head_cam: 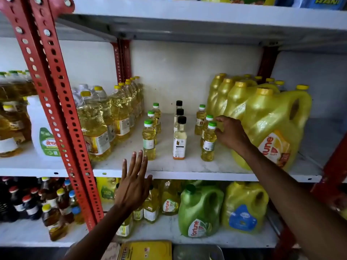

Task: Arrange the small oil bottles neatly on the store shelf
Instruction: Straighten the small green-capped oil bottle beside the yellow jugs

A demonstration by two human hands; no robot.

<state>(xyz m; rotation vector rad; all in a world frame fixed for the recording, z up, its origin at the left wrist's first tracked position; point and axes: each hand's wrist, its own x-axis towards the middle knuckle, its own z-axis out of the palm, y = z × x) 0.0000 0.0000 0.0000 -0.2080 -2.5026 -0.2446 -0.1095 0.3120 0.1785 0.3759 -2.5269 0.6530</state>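
Small oil bottles stand in three rows on the white middle shelf (169, 168). The left row has green caps, its front bottle (149, 139) nearest me. The middle row has black caps, led by a pale bottle (179, 139). The right row has green caps, with its front bottle (208, 141) just left of my right hand (231, 133). That hand's fingers are spread and curved beside this bottle, touching or almost touching it, holding nothing. My left hand (134, 182) hovers flat and open in front of the shelf edge, fingertips just below the left front bottle.
Big yellow oil jugs (270, 126) crowd the right of the shelf, close behind my right hand. Medium yellow-capped bottles (97, 124) fill the left side. A red perforated upright (56, 91) crosses the left. The lower shelf holds a green jug (200, 211) and more bottles.
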